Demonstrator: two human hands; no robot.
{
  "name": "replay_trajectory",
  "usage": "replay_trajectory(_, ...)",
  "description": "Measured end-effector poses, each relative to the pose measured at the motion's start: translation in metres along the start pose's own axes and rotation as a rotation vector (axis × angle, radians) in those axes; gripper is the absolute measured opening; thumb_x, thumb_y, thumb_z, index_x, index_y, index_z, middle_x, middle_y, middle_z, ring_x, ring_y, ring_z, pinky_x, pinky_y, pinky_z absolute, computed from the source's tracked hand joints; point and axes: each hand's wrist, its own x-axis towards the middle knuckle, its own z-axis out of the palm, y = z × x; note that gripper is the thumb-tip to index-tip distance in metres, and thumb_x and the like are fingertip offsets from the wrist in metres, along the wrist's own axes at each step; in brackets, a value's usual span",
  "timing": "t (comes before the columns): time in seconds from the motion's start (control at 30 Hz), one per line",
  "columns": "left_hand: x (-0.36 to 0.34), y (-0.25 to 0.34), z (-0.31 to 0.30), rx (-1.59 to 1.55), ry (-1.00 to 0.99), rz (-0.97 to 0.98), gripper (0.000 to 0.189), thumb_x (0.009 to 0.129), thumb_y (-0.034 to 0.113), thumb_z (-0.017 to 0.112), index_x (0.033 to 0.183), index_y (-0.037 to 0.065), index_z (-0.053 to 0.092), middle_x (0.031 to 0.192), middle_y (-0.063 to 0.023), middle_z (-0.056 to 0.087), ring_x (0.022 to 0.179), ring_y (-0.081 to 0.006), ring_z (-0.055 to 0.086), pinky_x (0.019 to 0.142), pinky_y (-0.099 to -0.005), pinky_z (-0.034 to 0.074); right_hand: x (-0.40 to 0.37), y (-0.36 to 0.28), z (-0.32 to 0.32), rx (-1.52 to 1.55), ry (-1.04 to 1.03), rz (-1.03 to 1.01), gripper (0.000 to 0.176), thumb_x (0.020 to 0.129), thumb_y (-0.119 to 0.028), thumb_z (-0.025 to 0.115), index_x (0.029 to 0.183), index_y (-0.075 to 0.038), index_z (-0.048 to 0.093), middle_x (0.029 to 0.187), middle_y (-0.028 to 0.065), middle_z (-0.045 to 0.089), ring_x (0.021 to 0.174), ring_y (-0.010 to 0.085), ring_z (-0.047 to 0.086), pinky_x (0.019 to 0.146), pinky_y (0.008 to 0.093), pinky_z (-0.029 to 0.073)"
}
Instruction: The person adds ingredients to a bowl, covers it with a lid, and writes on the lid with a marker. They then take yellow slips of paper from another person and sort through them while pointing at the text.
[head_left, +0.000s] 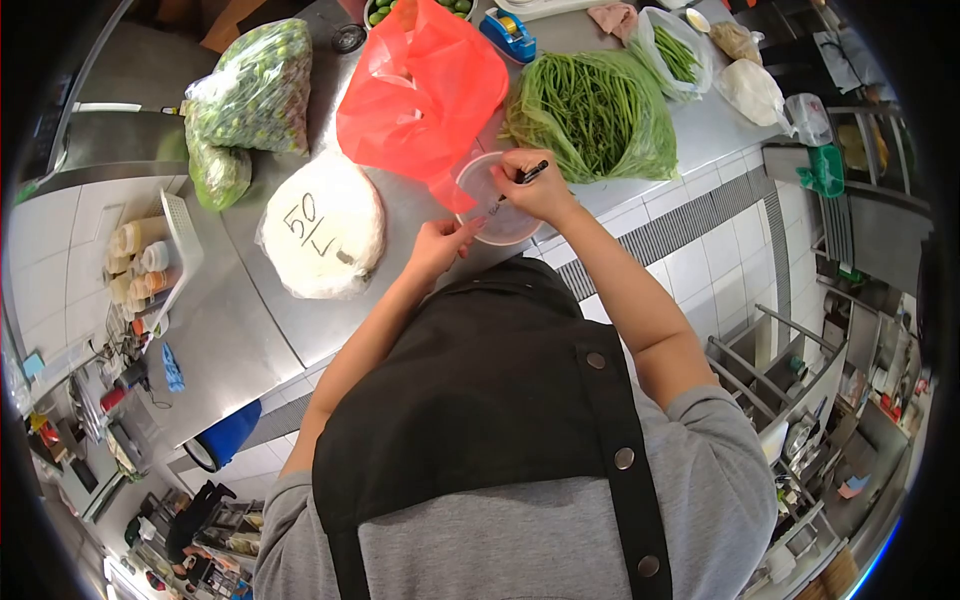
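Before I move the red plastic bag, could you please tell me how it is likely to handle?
The red plastic bag looks thin and creased, so it should be floppy and probably light, though any contents are hidden. One strip reaches the round plastic piece, so it might drag there.

A steel counter (225,270) stood over a white tiled floor (710,245) — a dark grated strip (690,215) crossed the tiles beside its near edge. Metal shelving (775,385) rose to the right — white tiled wall (55,240) to the left.
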Motion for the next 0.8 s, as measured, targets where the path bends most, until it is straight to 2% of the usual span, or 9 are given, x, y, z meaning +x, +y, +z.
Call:
replay_trajectory(0.13,0.0005,-0.0028,-0.0005,-0.020,-0.004,0.002,0.051,0.084,0.053,0.075,0.077,0.004,0.066,0.062,-0.0012,0.058,0.049,-0.0060,0.047,0.044,-0.0226,0.032,-0.0013,0.0046,-0.0007,0.019,-0.023,0.065,0.033,0.080,-0.005,0.068,0.063,0.001,0.040,0.056,0.0100,0.036,0.053,0.0179,0.033,0.051,0.0348,0.034)
replay_trajectory(0.33,0.0002,-0.0016,-0.0007,-0.017,-0.013,0.002,0.050,0.084,0.053,0.074,0.076,0.005,0.066,0.061,-0.0008,0.058,0.048,-0.0058,0.047,0.042,-0.0222,0.031,0.0000,0.0025,0.0006,0.028,0.017,0.009,0.035,0.081,-0.006,0.069,0.063,0.001,0.039,0.056,0.0086,0.034,0.054,0.0166,0.030,0.050,0.0341,0.032)
replay_trajectory(0.43,0.0001,-0.0012,-0.0013,-0.011,-0.010,0.002,0.049,0.084,0.053,0.075,0.075,0.005,0.065,0.060,-0.0008,0.058,0.048,-0.0061,0.047,0.043,-0.0225,0.031,-0.0015,0.0009,-0.0019,0.021,0.011,0.058,0.034,0.081,-0.005,0.068,0.064,0.001,0.039,0.057,0.0092,0.034,0.054,0.0172,0.031,0.051,0.0337,0.032)
replay_trajectory(0.63,0.0003,-0.0011,-0.0011,-0.018,-0.011,0.013,0.049,0.083,0.052,0.076,0.074,0.006,0.065,0.060,-0.0009,0.058,0.050,-0.0067,0.049,0.045,-0.0229,0.033,-0.0010,0.0021,-0.0012,0.006,0.005,0.000,0.031,0.081,-0.003,0.066,0.065,0.001,0.040,0.058,0.0106,0.036,0.054,0.0192,0.032,0.051,0.0334,0.032)
replay_trajectory(0.8,-0.0001,0.0011,-0.0010,-0.013,0.000,0.001,0.049,0.082,0.052,0.076,0.074,0.005,0.065,0.061,-0.0011,0.058,0.051,-0.0068,0.049,0.047,-0.0231,0.034,-0.0018,0.0012,0.0015,-0.004,0.100,-0.034,0.031,0.080,-0.001,0.065,0.065,0.001,0.038,0.059,0.0116,0.036,0.053,0.0226,0.033,0.051,0.0350,0.033)
